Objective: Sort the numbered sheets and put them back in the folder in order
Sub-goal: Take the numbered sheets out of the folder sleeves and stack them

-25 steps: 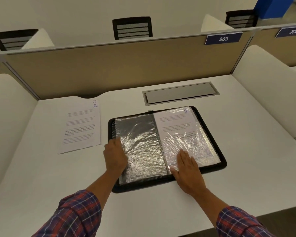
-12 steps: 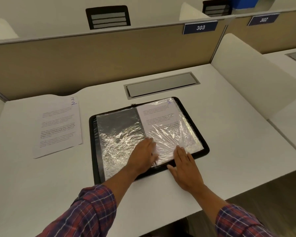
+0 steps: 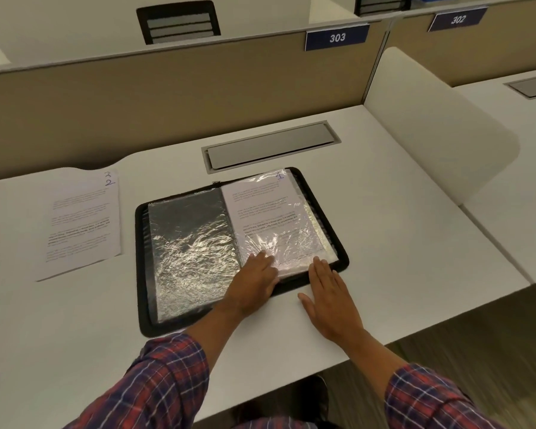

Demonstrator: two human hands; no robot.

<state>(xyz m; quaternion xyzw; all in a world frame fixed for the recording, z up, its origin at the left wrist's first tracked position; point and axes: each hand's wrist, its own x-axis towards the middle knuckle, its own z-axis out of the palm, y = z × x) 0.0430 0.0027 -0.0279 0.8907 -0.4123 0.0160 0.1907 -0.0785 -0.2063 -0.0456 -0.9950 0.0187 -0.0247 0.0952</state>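
Observation:
A black zip folder (image 3: pixel 143 243) lies open on the white desk, showing clear plastic sleeves. The left sleeve (image 3: pixel 186 243) is empty and dark. The right sleeve holds a printed sheet (image 3: pixel 260 205) marked 1 at its top corner. My left hand (image 3: pixel 254 283) rests flat across the folder's near edge, fingertips on the lower part of that sleeve. My right hand (image 3: pixel 328 295) lies flat on the desk with its fingertips at the folder's near right corner. Two loose sheets (image 3: pixel 81 224), marked 3 and 2, lie stacked to the folder's left.
A grey cable hatch (image 3: pixel 270 147) is set into the desk behind the folder. A tan partition (image 3: pixel 167 97) with a 303 label closes the back, and a white side divider (image 3: pixel 430 125) stands on the right. The desk's front edge runs close under my right forearm.
My left hand moved from the empty left sleeve across to the bottom of the right sleeve. My right hand slid back off the sheet onto the desk. The view shifted left.

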